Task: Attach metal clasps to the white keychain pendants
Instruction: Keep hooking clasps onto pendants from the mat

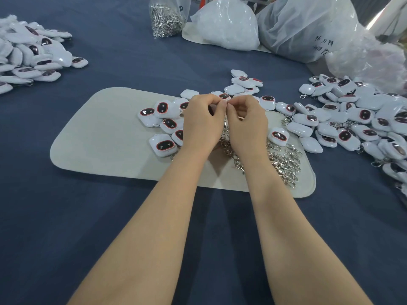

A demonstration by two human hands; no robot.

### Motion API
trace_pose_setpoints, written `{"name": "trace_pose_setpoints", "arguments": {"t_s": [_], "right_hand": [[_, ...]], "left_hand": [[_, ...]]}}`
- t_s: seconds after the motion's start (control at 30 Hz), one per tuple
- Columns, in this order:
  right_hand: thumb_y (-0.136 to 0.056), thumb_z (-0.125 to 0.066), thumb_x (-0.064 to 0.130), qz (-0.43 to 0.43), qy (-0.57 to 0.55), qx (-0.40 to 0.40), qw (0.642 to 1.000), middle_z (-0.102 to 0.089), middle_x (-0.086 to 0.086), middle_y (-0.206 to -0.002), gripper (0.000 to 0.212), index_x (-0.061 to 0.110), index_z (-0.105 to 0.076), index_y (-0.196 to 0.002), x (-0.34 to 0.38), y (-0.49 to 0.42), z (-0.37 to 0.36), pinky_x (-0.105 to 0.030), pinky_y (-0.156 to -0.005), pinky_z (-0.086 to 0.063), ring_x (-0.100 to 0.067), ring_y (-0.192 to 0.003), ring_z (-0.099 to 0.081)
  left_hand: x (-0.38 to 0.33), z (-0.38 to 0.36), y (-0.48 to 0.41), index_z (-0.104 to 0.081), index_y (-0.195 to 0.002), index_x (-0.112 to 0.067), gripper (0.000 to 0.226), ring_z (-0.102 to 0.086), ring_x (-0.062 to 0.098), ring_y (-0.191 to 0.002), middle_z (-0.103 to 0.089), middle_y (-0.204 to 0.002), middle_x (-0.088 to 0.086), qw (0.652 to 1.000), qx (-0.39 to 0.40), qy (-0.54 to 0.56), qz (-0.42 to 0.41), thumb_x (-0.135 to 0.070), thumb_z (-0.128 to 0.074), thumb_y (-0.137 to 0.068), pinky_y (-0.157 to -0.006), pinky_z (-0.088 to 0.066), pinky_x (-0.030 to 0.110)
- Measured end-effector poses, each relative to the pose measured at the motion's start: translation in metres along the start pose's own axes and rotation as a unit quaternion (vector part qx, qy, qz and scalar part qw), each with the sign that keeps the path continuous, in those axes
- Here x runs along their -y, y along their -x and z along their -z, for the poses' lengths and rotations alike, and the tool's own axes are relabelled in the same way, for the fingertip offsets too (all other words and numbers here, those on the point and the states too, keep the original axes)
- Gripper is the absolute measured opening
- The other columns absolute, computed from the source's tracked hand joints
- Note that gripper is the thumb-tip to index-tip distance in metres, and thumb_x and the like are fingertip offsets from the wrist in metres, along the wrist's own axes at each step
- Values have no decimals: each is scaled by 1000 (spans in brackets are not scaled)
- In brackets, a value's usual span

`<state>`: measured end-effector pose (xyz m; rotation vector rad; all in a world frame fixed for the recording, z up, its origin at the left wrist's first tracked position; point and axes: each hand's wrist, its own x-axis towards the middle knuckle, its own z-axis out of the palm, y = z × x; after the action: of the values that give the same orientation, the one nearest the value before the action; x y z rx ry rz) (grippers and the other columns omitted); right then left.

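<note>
So the clasp (225,126) being worked on dangles in the narrow gap between the two hands, over the far half of the mat (99,139). Its top end goes up into the spot where the fingertips meet. Left hand (201,122) and right hand (246,124) are both curled tight and pinching at that one point, knuckles almost touching. My guess is that's for control on a fiddly little ring. Can't tell if there's a pendant tucked in behind the fingers, it's hidden.

The spare pendants (164,146) sit just left of the left hand, and the heap of clasps (284,164) is just right of the right wrist. Both are an easy grab, which seems to be the point of the layout. Off the mat to the right is a bigger pile (352,119), some with clasps showing, so probably the done ones. Another pile (28,56) sits far left, and there's a bag of clasps (166,18) at the back.
</note>
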<state>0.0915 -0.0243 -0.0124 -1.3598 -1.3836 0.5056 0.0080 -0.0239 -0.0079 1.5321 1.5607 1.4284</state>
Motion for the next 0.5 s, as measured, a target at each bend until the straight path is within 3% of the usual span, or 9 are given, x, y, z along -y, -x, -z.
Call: {"name": "trace_pose_setpoints", "arguments": {"t_s": [0.13,0.23,0.43,0.5], "right_hand": [[-92,-50,6,52,67,-3,996,-65,-4,-98,13,6,-61,-99,0,3,-1,-18,-76,-41,-15,-87,-56],[-91,-47,1,63,73,-3,995,-64,-7,-100,15,4,-60,-98,0,3,-2,-24,-81,-43,-18,-90,-56],[-91,-50,2,56,17,-29,998,-56,8,-87,16,17,-51,-95,3,4,0,-4,-70,-37,0,-76,-52],[-91,-52,4,44,2,-31,999,-54,14,-82,14,17,-52,-96,5,5,0,-3,-69,-38,4,-74,-52]], "left_hand": [[0,-1,1,-62,-75,-23,19,-49,5,-68,-64,-87,1,1000,4,-19,14,-33,-59,-90,-56,-33,12],[0,1,0,-60,-77,-22,16,-49,4,-69,-64,-89,3,1000,0,-15,11,-28,-59,-91,-57,-33,8],[-1,-1,1,-64,-88,-11,13,-52,14,-80,-64,-93,5,1000,18,-7,16,-17,-53,-92,-69,-37,20],[-1,-1,1,-62,-86,-11,13,-52,15,-82,-62,-91,5,1000,17,-5,15,-15,-52,-93,-71,-38,22]]}}
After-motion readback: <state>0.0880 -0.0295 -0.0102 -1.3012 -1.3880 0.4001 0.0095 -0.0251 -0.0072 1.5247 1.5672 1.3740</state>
